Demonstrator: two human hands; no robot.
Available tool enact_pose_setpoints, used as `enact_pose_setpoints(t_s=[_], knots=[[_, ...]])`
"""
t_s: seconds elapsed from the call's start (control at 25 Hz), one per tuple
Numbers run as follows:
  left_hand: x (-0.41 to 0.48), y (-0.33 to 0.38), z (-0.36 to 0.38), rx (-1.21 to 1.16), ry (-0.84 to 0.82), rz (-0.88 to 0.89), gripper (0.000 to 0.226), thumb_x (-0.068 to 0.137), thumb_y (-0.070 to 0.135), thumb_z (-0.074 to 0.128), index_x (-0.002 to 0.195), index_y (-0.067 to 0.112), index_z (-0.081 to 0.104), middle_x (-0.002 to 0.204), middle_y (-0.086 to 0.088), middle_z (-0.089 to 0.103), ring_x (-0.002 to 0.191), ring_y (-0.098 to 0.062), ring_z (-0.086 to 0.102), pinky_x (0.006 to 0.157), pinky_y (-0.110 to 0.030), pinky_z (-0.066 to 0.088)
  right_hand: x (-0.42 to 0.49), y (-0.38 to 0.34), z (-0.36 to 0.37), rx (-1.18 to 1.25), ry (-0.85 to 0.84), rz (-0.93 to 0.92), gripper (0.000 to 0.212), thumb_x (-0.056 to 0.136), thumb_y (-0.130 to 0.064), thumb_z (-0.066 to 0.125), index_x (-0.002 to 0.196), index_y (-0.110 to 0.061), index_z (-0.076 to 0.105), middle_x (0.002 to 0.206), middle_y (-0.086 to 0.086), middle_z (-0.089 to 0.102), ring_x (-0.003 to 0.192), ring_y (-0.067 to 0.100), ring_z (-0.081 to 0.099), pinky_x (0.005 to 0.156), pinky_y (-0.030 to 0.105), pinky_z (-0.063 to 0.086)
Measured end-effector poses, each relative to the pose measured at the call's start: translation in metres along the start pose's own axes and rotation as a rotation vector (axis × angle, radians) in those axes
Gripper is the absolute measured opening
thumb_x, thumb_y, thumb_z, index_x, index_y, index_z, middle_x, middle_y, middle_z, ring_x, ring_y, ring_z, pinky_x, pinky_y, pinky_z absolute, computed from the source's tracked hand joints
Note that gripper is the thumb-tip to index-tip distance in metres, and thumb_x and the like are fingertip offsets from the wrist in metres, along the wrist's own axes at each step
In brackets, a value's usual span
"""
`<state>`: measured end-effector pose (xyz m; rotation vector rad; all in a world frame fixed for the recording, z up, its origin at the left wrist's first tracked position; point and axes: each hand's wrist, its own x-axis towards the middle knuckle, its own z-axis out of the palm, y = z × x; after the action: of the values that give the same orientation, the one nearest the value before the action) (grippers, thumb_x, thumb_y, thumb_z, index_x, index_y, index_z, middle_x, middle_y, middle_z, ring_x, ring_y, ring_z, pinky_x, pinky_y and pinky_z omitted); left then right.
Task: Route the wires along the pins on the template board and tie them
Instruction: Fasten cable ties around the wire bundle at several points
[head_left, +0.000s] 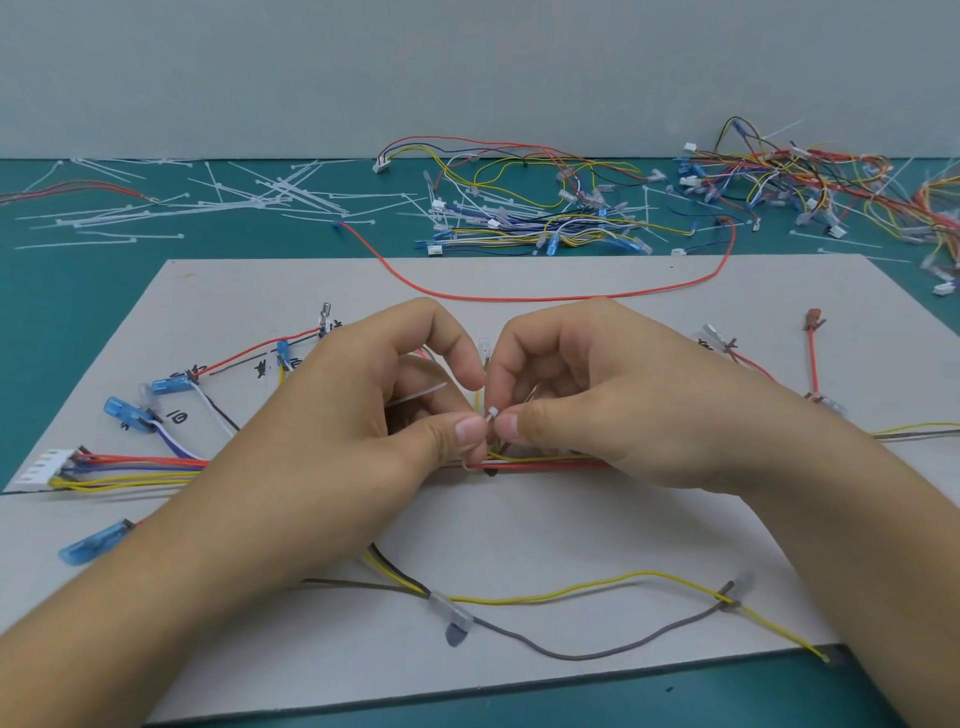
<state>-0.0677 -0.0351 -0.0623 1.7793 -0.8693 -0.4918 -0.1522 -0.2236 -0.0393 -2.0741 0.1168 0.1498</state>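
Head view: green table (78, 291), with the grey template board (519, 545) flat on it at the near edge, roughly centred. Both hands are over the middle of the board, left hand (363, 415) and right hand (597, 410), thumbs nearly touching.

Off the board:
- a heap of loose harnesses (519, 208) at the far edge, centre
- a bigger tangle (805, 176) toward the far-right corner
- a scatter of white spare ties (208, 202) toward the far-left corner

On the board:
- The wire bundle (545, 464) (red, yellow and others) runs left-right under both hands.
- A loose red wire (519, 299) sags from the table across the board's far edge.
- A slack yellow wire (571, 584) and grey wire (571, 656) lie between the forearms, toward the near edge.
- The bundle's left end goes into a white connector (44, 465) at the board's left edge.
- Branches with blue terminals (169, 385) fan out on the left side of the board.
- Pins are too small to make out.

The white cable tie (492, 414) sits mid-board and loops down round the bundle. The right hand pinches the tie's head between thumb and forefinger, other fingers curled. The left hand pinches the strap right beside the head, thumb against fingers. The strap tail pokes out leftward inside that hand's curl.
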Motion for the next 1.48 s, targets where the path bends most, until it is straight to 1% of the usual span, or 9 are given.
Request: enact_pose_setpoints(t_s=[0.12, 0.28, 0.56, 0.68, 0.88, 1.08, 1.2, 1.36, 1.48], knots=[[0.0000, 0.0001, 0.0001, 0.001, 0.001, 0.001, 0.020, 0.082, 0.023, 0.070, 0.095, 0.033, 0.060, 0.076, -0.003, 0.078, 0.076, -0.036, 0.071, 0.083, -0.063, 0.057, -0.0010, -0.0004, -0.0002, -0.011, -0.012, 0.008, 0.009, 0.089, -0.007, 0.074, 0.087, -0.014, 0.069, 0.084, 0.010, 0.075, 0.064, 0.022, 0.059, 0.063, 0.031, 0.043], [0.0000, 0.0007, 0.0000, 0.016, 0.002, 0.005, 0.020, 0.082, 0.024, 0.070, 0.095, 0.034, 0.060, 0.077, -0.002, 0.078, 0.076, -0.035, 0.071, 0.082, -0.062, 0.058, -0.0014, -0.0025, 0.0004, -0.014, -0.018, 0.004, 0.009, 0.089, -0.006, 0.073, 0.088, -0.013, 0.068, 0.087, 0.012, 0.075, 0.067, 0.022, 0.059, 0.066, 0.034, 0.044], [-0.0008, 0.0016, -0.0003, 0.014, 0.004, 0.005, 0.019, 0.082, 0.023, 0.070, 0.094, 0.033, 0.059, 0.077, -0.002, 0.078, 0.076, -0.037, 0.070, 0.081, -0.063, 0.057, -0.0023, -0.0023, 0.0004, -0.018, -0.023, 0.000, 0.009, 0.090, -0.007, 0.073, 0.088, -0.013, 0.068, 0.085, 0.010, 0.075, 0.063, 0.018, 0.056, 0.062, 0.030, 0.041], [0.0000, 0.0020, -0.0003, 0.025, 0.005, 0.007, 0.020, 0.081, 0.024, 0.070, 0.094, 0.033, 0.059, 0.077, -0.001, 0.078, 0.075, -0.034, 0.071, 0.081, -0.062, 0.058, -0.0021, -0.0023, -0.0005, -0.021, -0.032, 0.003, 0.008, 0.090, -0.008, 0.072, 0.088, -0.015, 0.068, 0.086, 0.010, 0.075, 0.064, 0.018, 0.057, 0.063, 0.031, 0.042], [-0.0002, 0.0027, -0.0003, 0.025, 0.006, 0.006, 0.020, 0.081, 0.022, 0.070, 0.093, 0.034, 0.059, 0.077, 0.000, 0.079, 0.075, -0.030, 0.073, 0.083, -0.061, 0.058, -0.0019, -0.0028, -0.0006, -0.021, -0.030, 0.005, 0.009, 0.090, -0.007, 0.072, 0.088, -0.014, 0.068, 0.083, 0.009, 0.074, 0.062, 0.015, 0.054, 0.059, 0.027, 0.039], [-0.0004, 0.0021, -0.0003, 0.051, 0.006, 0.024, 0.019, 0.081, 0.023, 0.070, 0.094, 0.032, 0.059, 0.077, 0.001, 0.078, 0.073, -0.028, 0.072, 0.079, -0.059, 0.058, -0.0018, -0.0022, -0.0005, -0.039, -0.032, -0.015, 0.009, 0.090, -0.007, 0.072, 0.087, -0.015, 0.068, 0.064, -0.011, 0.065, 0.055, 0.009, 0.049, 0.052, 0.019, 0.037], [-0.0006, 0.0026, 0.0002, 0.047, 0.008, 0.027, 0.018, 0.081, 0.022, 0.070, 0.093, 0.032, 0.059, 0.076, 0.001, 0.078, 0.072, -0.026, 0.072, 0.078, -0.057, 0.058, -0.0035, -0.0029, 0.0000, -0.046, -0.039, -0.032, 0.010, 0.089, -0.005, 0.072, 0.086, -0.014, 0.067, 0.059, -0.016, 0.062, 0.051, 0.005, 0.046, 0.048, 0.014, 0.033], [-0.0002, 0.0022, 0.0009, 0.038, 0.008, 0.031, 0.018, 0.081, 0.022, 0.070, 0.094, 0.029, 0.060, 0.076, -0.001, 0.077, 0.074, -0.029, 0.072, 0.077, -0.056, 0.058, -0.0028, -0.0039, 0.0004, -0.053, -0.045, -0.033, 0.012, 0.088, -0.004, 0.072, 0.086, -0.015, 0.069, 0.061, -0.016, 0.063, 0.052, 0.006, 0.047, 0.049, 0.015, 0.035], [-0.0010, 0.0043, 0.0015, 0.048, 0.012, 0.033, 0.018, 0.080, 0.023, 0.070, 0.094, 0.030, 0.060, 0.076, 0.000, 0.077, 0.073, -0.031, 0.071, 0.075, -0.058, 0.058, -0.0032, -0.0043, -0.0014, -0.045, -0.045, -0.024, 0.008, 0.088, -0.008, 0.071, 0.085, -0.015, 0.072, 0.066, -0.011, 0.066, 0.057, 0.010, 0.049, 0.053, 0.023, 0.038]])
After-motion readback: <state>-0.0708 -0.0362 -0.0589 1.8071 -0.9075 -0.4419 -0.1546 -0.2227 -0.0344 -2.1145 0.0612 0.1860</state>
